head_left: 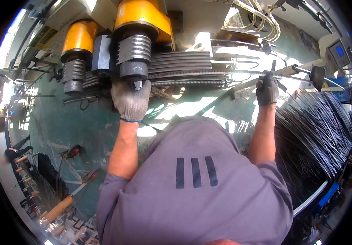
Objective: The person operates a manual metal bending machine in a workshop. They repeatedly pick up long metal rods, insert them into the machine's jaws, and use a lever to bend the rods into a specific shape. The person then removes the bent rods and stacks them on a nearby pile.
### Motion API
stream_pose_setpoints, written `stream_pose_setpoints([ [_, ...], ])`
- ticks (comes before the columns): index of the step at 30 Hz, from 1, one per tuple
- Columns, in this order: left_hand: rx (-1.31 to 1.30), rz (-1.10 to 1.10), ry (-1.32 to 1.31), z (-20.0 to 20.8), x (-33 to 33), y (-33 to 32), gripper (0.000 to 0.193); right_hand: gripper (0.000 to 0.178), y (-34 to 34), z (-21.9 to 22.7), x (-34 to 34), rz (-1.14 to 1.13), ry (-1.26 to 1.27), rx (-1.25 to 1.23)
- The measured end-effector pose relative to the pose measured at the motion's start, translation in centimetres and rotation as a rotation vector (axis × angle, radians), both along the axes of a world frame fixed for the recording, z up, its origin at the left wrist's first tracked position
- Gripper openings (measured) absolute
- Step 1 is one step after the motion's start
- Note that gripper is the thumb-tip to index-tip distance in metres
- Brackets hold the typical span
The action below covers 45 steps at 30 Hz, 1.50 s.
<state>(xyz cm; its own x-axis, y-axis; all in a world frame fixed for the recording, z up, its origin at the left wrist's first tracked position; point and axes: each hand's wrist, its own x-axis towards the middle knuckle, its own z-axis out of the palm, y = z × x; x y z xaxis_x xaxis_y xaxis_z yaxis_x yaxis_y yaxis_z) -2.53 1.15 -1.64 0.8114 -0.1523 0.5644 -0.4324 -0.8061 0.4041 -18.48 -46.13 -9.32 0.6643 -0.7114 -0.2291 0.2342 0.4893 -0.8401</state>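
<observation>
My left hand [131,100], in a grey knit glove, is closed against the lower end of a ridged steel roller [135,51] under a yellow housing. Its fingertips are hidden, so what it grips does not show. A long thin strip with measuring marks [208,72] stretches from beside that roller to the right. At the strip my right hand [267,90], gloved too, makes a fist. Out of its top sticks a dark flat piece [273,65]. Several grey metal bars [182,61] lie side by side behind the strip.
A second yellow housing [79,36] with a ridged roller stands at the left. Bundled thin dark rods [312,130] fill the right side. A black block [317,77] sits at the strip's right end, below a control box [336,52]. Braided hoses [261,22] hang behind.
</observation>
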Motion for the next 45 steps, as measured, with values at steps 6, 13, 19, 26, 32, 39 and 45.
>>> stream_pose_setpoints([
  [6,-0.217,-0.266,0.269,2.6,-4.1,-2.7,0.036,0.032,10.4,7.8,1.5,0.191,0.153,-0.070],
  [13,-0.207,-0.408,0.092,4.6,-2.2,-9.3,0.034,0.030,16.8,10.2,2.6,0.295,0.165,-0.163],
  [19,0.002,-0.369,-0.033,3.2,1.2,-12.0,0.027,0.022,16.6,8.3,-3.4,0.159,0.361,0.021],
  [26,0.169,-0.339,0.019,3.6,0.6,-13.3,0.048,0.028,12.4,4.9,-10.4,0.146,0.554,0.051],
  [32,0.084,-0.200,-0.003,4.7,-4.2,-14.7,0.047,0.026,-1.4,5.1,-16.1,-0.084,0.402,-0.030],
  [39,-0.585,-0.495,0.777,2.2,-14.1,-33.4,0.038,0.025,-25.3,10.9,-18.6,-0.427,0.479,-0.534],
  [45,-0.506,-0.629,0.961,2.9,-16.5,-45.9,0.037,0.020,-40.9,11.4,-13.7,-0.329,0.631,-1.117],
])
